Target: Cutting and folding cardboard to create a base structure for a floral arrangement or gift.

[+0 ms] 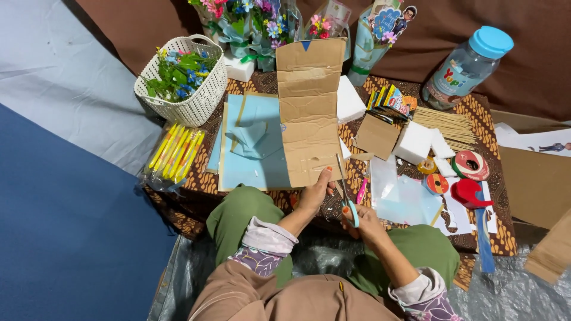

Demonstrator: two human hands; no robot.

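Nearest the lens, low in the frame's centre, both hands are clamped on things: the left hand (pixel 313 193) pinches the lower edge of a long folded cardboard strip (pixel 307 113), while the right hand (pixel 364 221) is closed around the blue handles of a pair of scissors (pixel 345 189), blades pointing up just beside the strip's lower right corner. That cardboard runs up the middle of the patterned worktop (pixel 501 238), overlapping a pale blue paper sheet (pixel 250 148) to its left. A white woven basket (pixel 199 101) of artificial flowers stands at upper left, yellow packets (pixel 175 153) below it, and a blue-lidded plastic jar (pixel 467 66) at upper right.
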